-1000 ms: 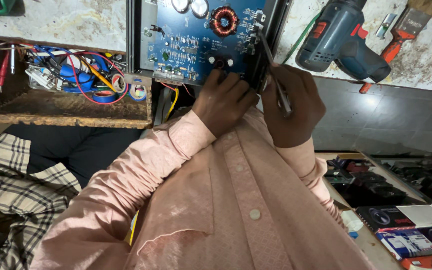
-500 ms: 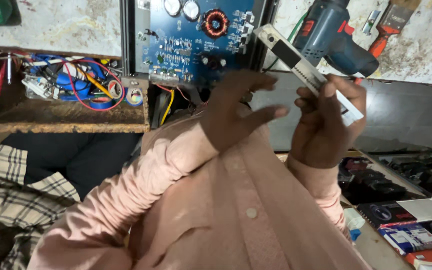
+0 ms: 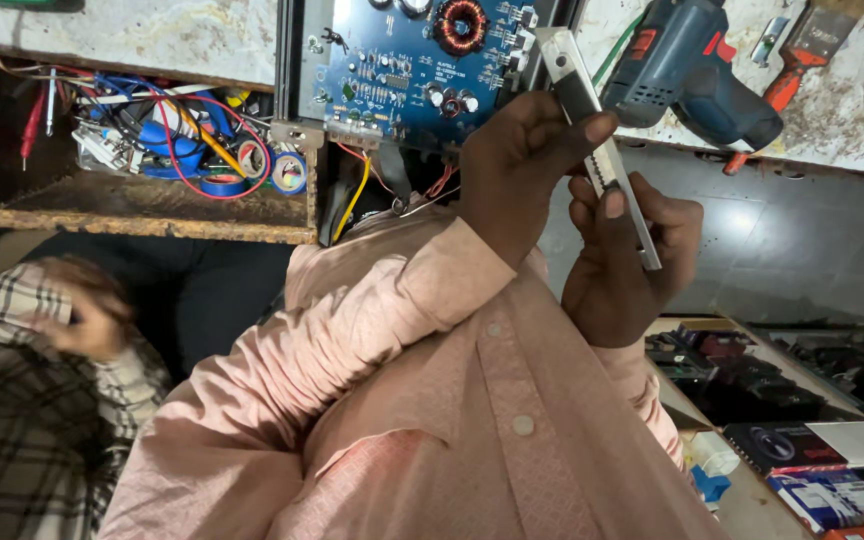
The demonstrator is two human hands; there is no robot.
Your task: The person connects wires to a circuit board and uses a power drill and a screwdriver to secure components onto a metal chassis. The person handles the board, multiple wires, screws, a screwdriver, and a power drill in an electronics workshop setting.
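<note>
**Steel cutter held in both my hands**

Silver-grey, the utility knife (image 3: 597, 145) slants through the upper middle of the frame, over the blue circuit board (image 3: 417, 65). My left hand (image 3: 522, 170) pinches its upper part with curled fingers; my right hand (image 3: 627, 265) wraps the lower part, thumb on its slider. Upper right lies a blue cordless drill (image 3: 692, 70).

Blue cordless drill (image 3: 694, 68), coloured wire tangle (image 3: 167, 135), boxed goods (image 3: 832, 480)

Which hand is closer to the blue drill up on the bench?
The right hand. It sits just below and left of the blue drill, holding the metal strip. The left hand grips the strip further left.
</note>
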